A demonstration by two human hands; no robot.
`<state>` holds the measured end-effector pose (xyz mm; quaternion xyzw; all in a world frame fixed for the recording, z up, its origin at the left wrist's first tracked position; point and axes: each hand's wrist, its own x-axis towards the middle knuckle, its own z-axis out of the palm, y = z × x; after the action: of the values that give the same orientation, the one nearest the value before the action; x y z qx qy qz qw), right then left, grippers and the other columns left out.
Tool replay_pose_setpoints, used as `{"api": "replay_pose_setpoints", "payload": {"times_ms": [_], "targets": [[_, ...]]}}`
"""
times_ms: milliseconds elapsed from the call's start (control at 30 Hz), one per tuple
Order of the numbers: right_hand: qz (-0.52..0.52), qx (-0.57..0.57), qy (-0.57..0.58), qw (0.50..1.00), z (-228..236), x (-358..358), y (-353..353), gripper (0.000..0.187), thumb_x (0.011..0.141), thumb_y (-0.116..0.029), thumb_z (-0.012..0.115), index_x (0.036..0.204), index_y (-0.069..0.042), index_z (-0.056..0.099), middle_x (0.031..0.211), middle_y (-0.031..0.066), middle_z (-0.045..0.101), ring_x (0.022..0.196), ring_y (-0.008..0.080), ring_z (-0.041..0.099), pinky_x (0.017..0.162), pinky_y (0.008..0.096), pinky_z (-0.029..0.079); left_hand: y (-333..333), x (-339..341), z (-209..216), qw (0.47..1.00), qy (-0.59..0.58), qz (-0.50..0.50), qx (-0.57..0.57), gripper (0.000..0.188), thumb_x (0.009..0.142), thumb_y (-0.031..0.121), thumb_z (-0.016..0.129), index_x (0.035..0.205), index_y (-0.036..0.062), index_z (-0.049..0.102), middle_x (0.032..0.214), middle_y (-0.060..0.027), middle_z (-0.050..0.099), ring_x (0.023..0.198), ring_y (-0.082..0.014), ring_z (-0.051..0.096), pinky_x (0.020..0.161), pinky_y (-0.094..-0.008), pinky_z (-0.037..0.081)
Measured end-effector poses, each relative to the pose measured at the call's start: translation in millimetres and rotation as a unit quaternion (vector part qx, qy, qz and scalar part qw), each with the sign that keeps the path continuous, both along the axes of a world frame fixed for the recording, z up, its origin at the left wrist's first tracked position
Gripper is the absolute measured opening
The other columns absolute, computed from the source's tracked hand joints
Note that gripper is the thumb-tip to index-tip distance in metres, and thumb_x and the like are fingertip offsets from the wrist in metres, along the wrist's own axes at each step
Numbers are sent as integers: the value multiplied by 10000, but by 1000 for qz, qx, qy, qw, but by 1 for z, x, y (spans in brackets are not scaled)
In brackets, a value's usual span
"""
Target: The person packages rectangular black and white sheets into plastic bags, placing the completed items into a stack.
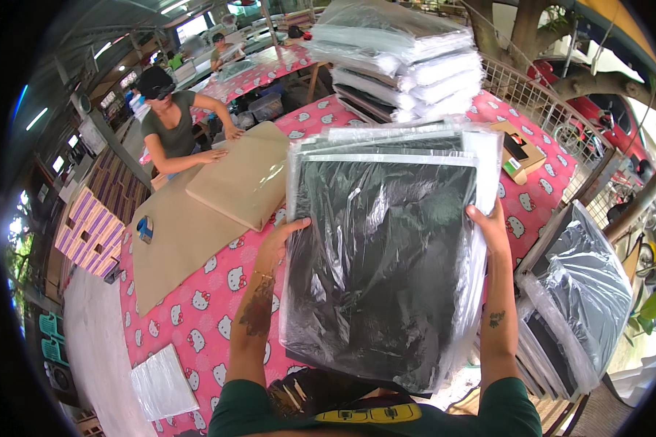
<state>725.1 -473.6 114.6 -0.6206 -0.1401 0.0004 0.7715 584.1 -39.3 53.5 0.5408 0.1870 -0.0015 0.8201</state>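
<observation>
Between my hands is a stack of black sheets in clear plastic sleeves [386, 255], with white edges showing at its top and right side. My left hand [288, 237] grips its left edge, thumb over the front. On the opposite edge my right hand [490, 222] holds it the same way, thumb on the plastic. The fingers behind the stack are hidden. The stack is held over the near side of a pink patterned table [229, 280], and its lower end reaches close to my body.
A tall pile of plastic-wrapped packs [408, 65] stands at the back. More wrapped black sheets [576, 291] lean at the right. At the left, a co-worker [175, 124] handles brown paper [244, 175], near a tape roll [145, 229]. A cardboard box [521, 153] sits at the right.
</observation>
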Motion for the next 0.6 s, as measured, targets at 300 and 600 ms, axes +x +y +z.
{"api": "replay_pose_setpoints", "payload": {"times_ms": [300, 600], "targets": [[36, 19, -88, 995, 95, -177, 23, 681, 610, -158, 860, 1178, -9, 515, 1020, 46, 609, 930, 149, 578, 830, 295, 459, -2, -226, 110, 937, -238, 207, 149, 511, 724, -35, 693, 1197, 6, 505, 1041, -106, 626, 943, -188, 614, 816, -305, 503], [132, 35, -192, 972, 126, -305, 92, 887, 574, -224, 884, 1284, 23, 414, 1140, 79, 551, 1034, 180, 543, 892, 321, 433, 61, -457, 122, 890, -332, 286, 123, 605, 692, -17, 726, 1231, -41, 451, 1092, -145, 601, 967, -255, 617, 872, -370, 511]]}}
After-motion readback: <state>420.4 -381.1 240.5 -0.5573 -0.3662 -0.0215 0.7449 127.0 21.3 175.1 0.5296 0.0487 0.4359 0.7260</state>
